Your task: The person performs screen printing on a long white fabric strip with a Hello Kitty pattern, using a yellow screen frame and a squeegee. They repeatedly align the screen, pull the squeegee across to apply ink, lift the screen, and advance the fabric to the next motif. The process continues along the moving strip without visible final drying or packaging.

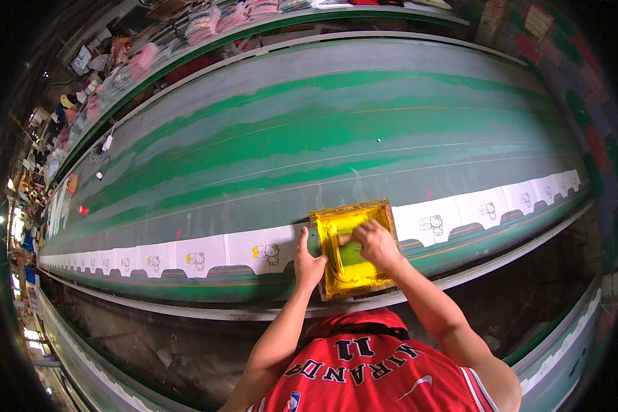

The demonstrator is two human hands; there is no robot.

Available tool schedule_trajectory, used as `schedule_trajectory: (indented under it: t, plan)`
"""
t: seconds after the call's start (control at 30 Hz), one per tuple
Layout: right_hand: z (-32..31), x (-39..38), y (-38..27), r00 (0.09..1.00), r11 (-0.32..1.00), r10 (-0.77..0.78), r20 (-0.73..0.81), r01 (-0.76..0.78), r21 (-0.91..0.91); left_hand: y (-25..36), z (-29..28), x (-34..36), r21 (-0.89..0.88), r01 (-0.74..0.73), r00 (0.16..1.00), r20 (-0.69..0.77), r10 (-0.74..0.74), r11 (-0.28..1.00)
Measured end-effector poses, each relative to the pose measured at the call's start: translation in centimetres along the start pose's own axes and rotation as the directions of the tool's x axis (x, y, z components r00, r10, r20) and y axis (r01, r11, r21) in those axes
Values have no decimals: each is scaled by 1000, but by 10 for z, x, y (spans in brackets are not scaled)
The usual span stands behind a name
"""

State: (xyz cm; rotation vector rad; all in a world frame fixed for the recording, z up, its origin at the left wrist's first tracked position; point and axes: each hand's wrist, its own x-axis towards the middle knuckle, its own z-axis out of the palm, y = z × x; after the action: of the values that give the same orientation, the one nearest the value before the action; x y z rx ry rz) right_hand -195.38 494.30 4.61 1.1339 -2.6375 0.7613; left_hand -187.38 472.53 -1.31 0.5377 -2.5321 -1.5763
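A rectangular screen-printing frame (389, 218) lies over the near edge of a long green table, its mesh smeared with yellow ink (357, 272). My left hand (310, 266) grips the frame's left side, thumb toward the inside and fingers along the outer edge. Closed over the frame's interior, my right hand (378, 248) holds a squeegee (344, 240), mostly covered by ink and fingers. White fabric pieces (237, 244) run in a row on both sides of the frame. Cartoon outlines are printed on them; those left of the frame also carry yellow patches, while those at right show dark lines only.
The green-and-grey printing table (268, 144) stretches far to both sides. A small red object (83, 211) and a white device with a cord (108, 142) sit toward its left end. Behind it, a shelf holds stacked pink fabric (206, 26). Another table (556, 357) stands at lower right.
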Motion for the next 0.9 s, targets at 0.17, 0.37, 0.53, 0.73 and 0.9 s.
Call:
schedule_trajectory:
  t: [0.17, 0.37, 0.53, 0.73, 0.9]
  plan:
    - [-2, -80, -41, 1000, 1000, 14, -8, -14, 13, 0, 4, -2, -19, 19, 1000, -11, -19, 1000]
    - [-23, -83, -29, 997, 998, 25, 70, -30, 64, 17, 8, -11, -163, -21, 1000, -22, 17, 986]
    - [-65, -101, 4, 999, 999, 25, 46, -27, 40, 51, 55, -18, -47, -197, 974, -120, 191, 979]
    - [-113, -148, 85, 998, 998, 57, 31, -58, 32, 90, 161, -26, -185, -166, 985, -79, 154, 969]
    - [-139, -176, 134, 997, 998, 62, 41, -64, 26, 130, 209, -36, -276, 56, 998, 41, -46, 960]
